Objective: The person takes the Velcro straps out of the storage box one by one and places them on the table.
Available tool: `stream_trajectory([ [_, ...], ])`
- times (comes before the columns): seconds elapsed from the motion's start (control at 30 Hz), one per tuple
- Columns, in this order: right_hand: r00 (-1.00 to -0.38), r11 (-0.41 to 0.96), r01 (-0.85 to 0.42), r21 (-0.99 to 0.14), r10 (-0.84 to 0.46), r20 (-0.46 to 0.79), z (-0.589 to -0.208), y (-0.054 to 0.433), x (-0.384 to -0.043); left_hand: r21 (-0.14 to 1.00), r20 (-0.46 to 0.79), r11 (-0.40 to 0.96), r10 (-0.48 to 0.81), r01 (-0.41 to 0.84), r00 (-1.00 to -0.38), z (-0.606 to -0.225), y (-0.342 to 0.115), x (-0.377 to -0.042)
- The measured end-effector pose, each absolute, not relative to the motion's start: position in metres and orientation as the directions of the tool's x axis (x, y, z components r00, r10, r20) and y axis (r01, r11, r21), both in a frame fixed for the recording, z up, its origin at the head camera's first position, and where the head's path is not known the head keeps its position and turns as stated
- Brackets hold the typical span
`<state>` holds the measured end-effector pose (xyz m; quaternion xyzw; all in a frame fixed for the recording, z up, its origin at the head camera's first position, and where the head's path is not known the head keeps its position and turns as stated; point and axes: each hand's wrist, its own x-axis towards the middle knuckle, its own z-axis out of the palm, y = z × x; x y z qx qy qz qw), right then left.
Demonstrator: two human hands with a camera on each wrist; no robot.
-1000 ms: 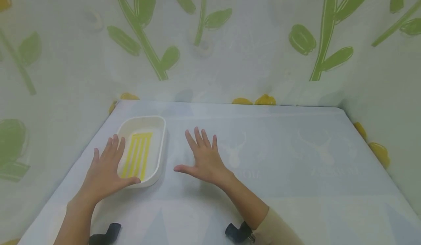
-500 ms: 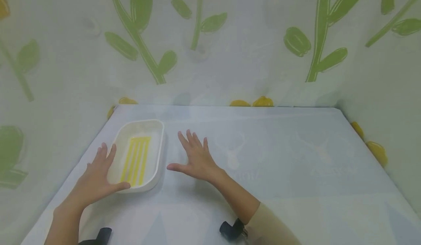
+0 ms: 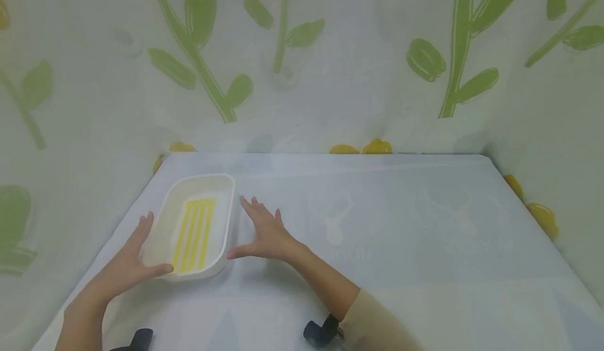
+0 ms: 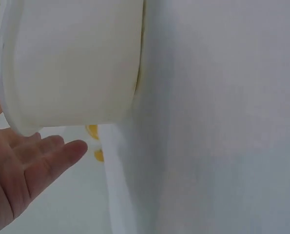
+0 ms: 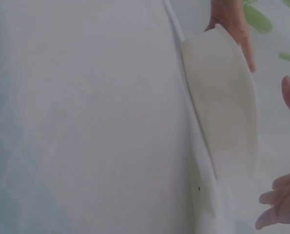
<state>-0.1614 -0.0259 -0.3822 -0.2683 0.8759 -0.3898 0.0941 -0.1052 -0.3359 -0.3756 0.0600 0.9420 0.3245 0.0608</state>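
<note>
Right now both grips are loose, the fingers extended. At the tray's eight o'clock, the left hand [image 3: 125, 270] spreads wide, fingers aimed at one o'clock, thumb reaching toward three and overlapping the near rim in the head view; whether it actually touches, I can't tell. Across at three o'clock comes the right hand [image 3: 269, 238], equally slack, its fingers angled to eleven and its thumb pointing to nine, the tip right beside the tray's wall.

And between them sits the star, a white tray [image 3: 217, 230], on the table's nine-to-ten o'clock side, its long axis running roughly one to seven. Look at it: oblong, softly rounded corners, a raised wall all the way round, a smooth rim. Down the floor run bright yellow stripes [image 3: 191, 236], four of them, side by side and joined by a bar at the twelve o'clock end. From the wrists, the outer wall shows plain and creamy, slightly blurred.

Further out, a black wrist fitting [image 3: 322, 332] sits by the beige sleeve [image 3: 377, 319] at five o'clock. Beneath everything spreads a pale tablecloth [image 3: 424, 256] with faint deer heads, and up at twelve o'clock hangs a whitish backdrop [image 3: 354, 89], covered in green stems and yellow blooms.
</note>
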Motion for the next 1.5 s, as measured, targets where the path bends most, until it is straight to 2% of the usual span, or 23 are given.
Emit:
stream_trajectory([
  [0.1, -0.832, 0.525, -0.383, -0.76, -0.554, 0.036, -0.385, -0.032, -0.161, 0.649, -0.107, 0.759, 0.158, 0.052, -0.982, -0.377, -0.339, -0.105],
  [0.33, -0.817, 0.426, -0.272, -0.863, -0.577, -0.027, -0.387, -0.046, -0.168, 0.616, -0.207, 0.787, 0.165, 0.003, -0.964, -0.376, -0.35, -0.103],
  [0.6, -0.813, 0.414, -0.139, -0.9, -0.566, -0.135, -0.395, -0.053, -0.173, 0.68, -0.181, 0.732, 0.232, 0.049, -0.956, -0.379, -0.359, -0.106],
  [0.93, -0.82, 0.398, -0.093, -0.913, -0.551, -0.157, -0.404, -0.064, -0.172, 0.695, -0.232, 0.719, 0.243, 0.015, -0.942, -0.382, -0.363, -0.114],
  [1.27, -0.839, 0.198, 0.076, -0.977, -0.517, -0.171, -0.411, -0.065, -0.169, 0.721, -0.249, 0.693, 0.228, -0.023, -0.941, -0.383, -0.356, -0.115],
  [1.5, -0.839, 0.121, 0.117, -0.986, -0.519, -0.163, -0.411, -0.057, -0.168, 0.719, -0.218, 0.695, 0.246, 0.015, -0.944, -0.384, -0.349, -0.118],
])
